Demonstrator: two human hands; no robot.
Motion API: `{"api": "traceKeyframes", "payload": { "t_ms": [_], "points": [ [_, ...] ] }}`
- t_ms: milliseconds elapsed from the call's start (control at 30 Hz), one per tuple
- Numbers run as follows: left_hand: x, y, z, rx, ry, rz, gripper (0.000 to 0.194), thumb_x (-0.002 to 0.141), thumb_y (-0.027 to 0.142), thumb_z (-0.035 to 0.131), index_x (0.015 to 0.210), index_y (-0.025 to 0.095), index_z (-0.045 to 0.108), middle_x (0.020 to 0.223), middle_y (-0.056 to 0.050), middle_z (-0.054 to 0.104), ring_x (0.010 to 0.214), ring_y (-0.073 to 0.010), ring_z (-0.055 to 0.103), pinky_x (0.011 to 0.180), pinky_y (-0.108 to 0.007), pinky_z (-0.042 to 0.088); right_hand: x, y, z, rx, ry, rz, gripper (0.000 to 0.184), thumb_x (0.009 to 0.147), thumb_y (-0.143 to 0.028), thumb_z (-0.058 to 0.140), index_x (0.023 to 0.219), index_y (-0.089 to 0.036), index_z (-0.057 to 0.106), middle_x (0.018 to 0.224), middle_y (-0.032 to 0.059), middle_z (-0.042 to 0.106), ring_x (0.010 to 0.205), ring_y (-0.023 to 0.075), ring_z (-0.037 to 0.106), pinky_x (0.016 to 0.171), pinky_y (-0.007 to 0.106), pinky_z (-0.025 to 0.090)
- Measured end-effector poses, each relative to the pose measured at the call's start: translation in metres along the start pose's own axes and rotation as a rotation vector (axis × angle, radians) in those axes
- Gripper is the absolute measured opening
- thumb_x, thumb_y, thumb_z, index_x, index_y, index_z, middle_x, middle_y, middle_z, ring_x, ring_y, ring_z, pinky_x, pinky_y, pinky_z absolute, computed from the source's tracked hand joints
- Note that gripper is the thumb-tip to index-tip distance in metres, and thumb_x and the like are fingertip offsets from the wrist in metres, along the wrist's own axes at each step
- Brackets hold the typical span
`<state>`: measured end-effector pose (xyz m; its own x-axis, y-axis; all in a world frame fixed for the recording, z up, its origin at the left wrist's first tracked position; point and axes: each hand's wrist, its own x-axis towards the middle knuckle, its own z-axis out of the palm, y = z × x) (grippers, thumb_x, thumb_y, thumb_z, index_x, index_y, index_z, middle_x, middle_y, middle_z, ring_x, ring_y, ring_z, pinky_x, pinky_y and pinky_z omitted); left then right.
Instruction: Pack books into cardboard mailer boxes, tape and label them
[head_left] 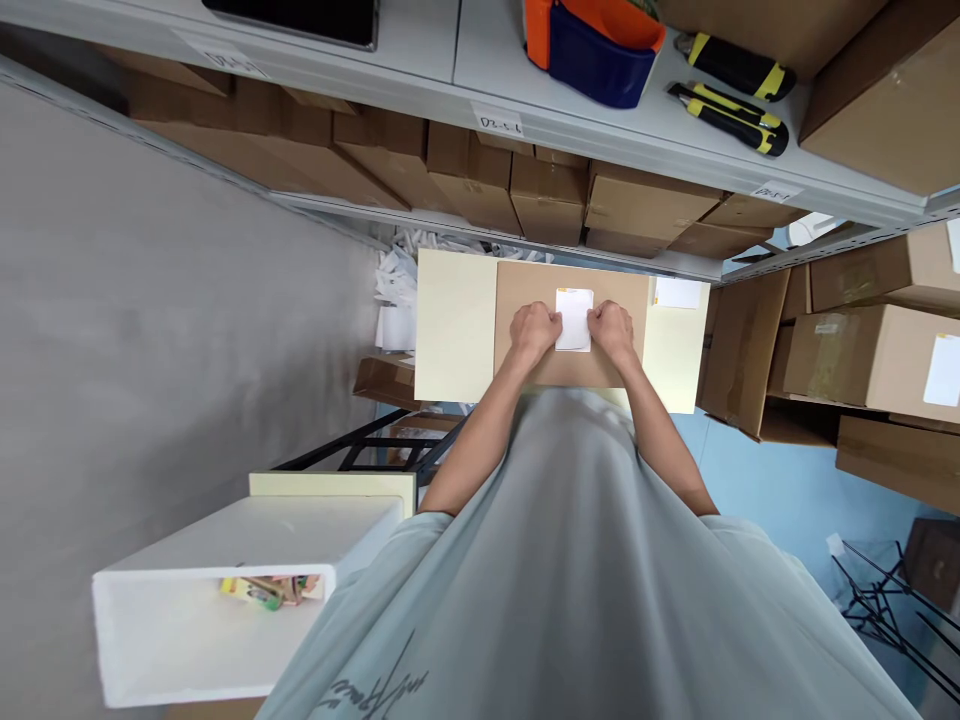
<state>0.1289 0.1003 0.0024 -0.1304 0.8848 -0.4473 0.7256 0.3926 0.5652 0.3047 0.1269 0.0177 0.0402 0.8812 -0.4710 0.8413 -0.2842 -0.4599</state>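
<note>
The left hand (537, 331) and right hand (612, 330) pinched the label (574, 322) over the cardboard (571, 371), where a crooked tug could have wrinkled it.

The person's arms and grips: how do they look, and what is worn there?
The left grip and right grip are bare hands, without gloves. The forearms are uncovered too; no watch shows. Short, loose sleeves belong to a pale grey-blue shirt with a dark, handwriting-like marking.
</note>
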Motion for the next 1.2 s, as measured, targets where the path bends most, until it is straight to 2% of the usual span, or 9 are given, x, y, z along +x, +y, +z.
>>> {"api": "traceKeyframes", "payload": {
  "t_ms": [200, 333, 400, 500, 567, 633, 767, 1000, 1200],
  "points": [
    [-0.007, 0.008, -0.009, 0.043, -0.038, -0.041, 0.024, 0.095, 0.04, 0.071, 0.084, 0.02, 0.077, 0.102, -0.022, 0.08, 0.112, -0.041, 0.071, 0.1, -0.049, 0.048, -0.001, 0.001, -0.005, -0.036, -0.041, 0.017, 0.014, 0.1, -0.027, 0.064, 0.099, -0.018, 0.074, 0.109, 0.0214, 0.079, 0.114, 0.0374, 0.073, 0.108, 0.049, 0.053],
    [-0.016, 0.006, -0.015, 0.07, -0.04, 0.022, 0.025, 0.098, 0.04, 0.066, 0.088, 0.02, 0.078, 0.099, -0.021, 0.079, 0.107, -0.0409, 0.071, 0.1, -0.052, 0.05, -0.018, -0.002, -0.01, -0.086, 0.058, -0.141, 0.033, 0.106, -0.028, 0.049, 0.124, -0.009, 0.069, 0.128, 0.0277, 0.072, 0.126, 0.0404, 0.066, 0.115, 0.055, 0.047],
    [-0.023, 0.004, -0.017, 0.062, 0.057, 0.117, 0.027, 0.101, 0.037, 0.06, 0.106, 0.018, 0.078, 0.111, -0.021, 0.078, 0.116, -0.0393, 0.068, 0.105, -0.051, 0.05, -0.029, -0.004, -0.01, -0.137, 0.081, -0.3, 0.044, 0.109, -0.031, 0.04, 0.138, -0.007, 0.064, 0.148, 0.0291, 0.062, 0.142, 0.0414, 0.055, 0.123, 0.058, 0.038],
    [-0.029, 0.001, -0.017, 0.073, 0.147, 0.372, 0.048, 0.106, 0.035, 0.046, 0.145, 0.014, 0.066, 0.154, -0.02, 0.063, 0.149, -0.0366, 0.05, 0.124, -0.051, 0.038, -0.037, -0.003, -0.003, -0.226, 0.013, -0.534, 0.058, 0.111, -0.037, 0.036, 0.161, -0.01, 0.049, 0.174, 0.0204, 0.04, 0.164, 0.0367, 0.029, 0.135, 0.056, 0.021],
    [-0.028, -0.002, -0.014, 0.105, 0.062, 0.531, 0.059, 0.108, 0.034, 0.038, 0.162, 0.013, 0.051, 0.172, -0.015, 0.047, 0.165, -0.0337, 0.031, 0.134, -0.051, 0.024, -0.035, 0.001, 0.003, -0.266, -0.042, -0.626, 0.065, 0.112, -0.039, 0.034, 0.17, -0.011, 0.037, 0.181, 0.0141, 0.029, 0.171, 0.0319, 0.014, 0.139, 0.054, 0.009],
    [-0.025, -0.007, -0.01, 0.142, -0.046, 0.601, 0.065, 0.109, 0.035, 0.035, 0.17, 0.013, 0.04, 0.178, -0.013, 0.037, 0.17, -0.0323, 0.02, 0.138, -0.053, 0.014, -0.029, 0.009, 0.009, -0.281, -0.073, -0.653, 0.069, 0.112, -0.04, 0.034, 0.174, -0.011, 0.03, 0.183, 0.0123, 0.024, 0.172, 0.0298, 0.007, 0.14, 0.053, 0.003],
    [-0.02, -0.021, -0.003, 0.194, -0.098, 0.614, 0.073, 0.109, 0.045, 0.037, 0.174, 0.014, 0.031, 0.182, -0.013, 0.027, 0.172, -0.0325, 0.013, 0.139, -0.055, 0.005, -0.022, 0.026, 0.011, -0.295, -0.072, -0.621, 0.072, 0.113, -0.046, 0.03, 0.176, -0.011, 0.024, 0.184, 0.0106, 0.019, 0.173, 0.0294, 0.005, 0.14, 0.053, -0.001],
    [-0.021, -0.028, -0.007, 0.257, -0.098, 0.658, 0.077, 0.109, 0.049, 0.037, 0.175, 0.012, 0.027, 0.183, -0.012, 0.022, 0.172, -0.0336, 0.01, 0.139, -0.054, 0.002, -0.028, 0.036, 0.002, -0.318, 0.006, -0.545, 0.074, 0.113, -0.046, 0.029, 0.175, -0.006, 0.022, 0.185, 0.0134, 0.015, 0.172, 0.0326, 0.001, 0.139, 0.057, -0.003],
    [-0.009, -0.036, -0.016, 0.34, -0.12, 0.762, 0.088, 0.103, 0.062, 0.051, 0.175, 0.016, 0.03, 0.182, -0.015, 0.024, 0.171, -0.038, 0.015, 0.137, -0.057, 0.01, -0.025, 0.041, 0.001, -0.405, -0.052, -0.702, 0.078, 0.111, -0.055, 0.038, 0.175, -0.012, 0.027, 0.184, 0.0125, 0.016, 0.172, 0.0325, 0.009, 0.139, 0.057, 0.002]
  ]
}}
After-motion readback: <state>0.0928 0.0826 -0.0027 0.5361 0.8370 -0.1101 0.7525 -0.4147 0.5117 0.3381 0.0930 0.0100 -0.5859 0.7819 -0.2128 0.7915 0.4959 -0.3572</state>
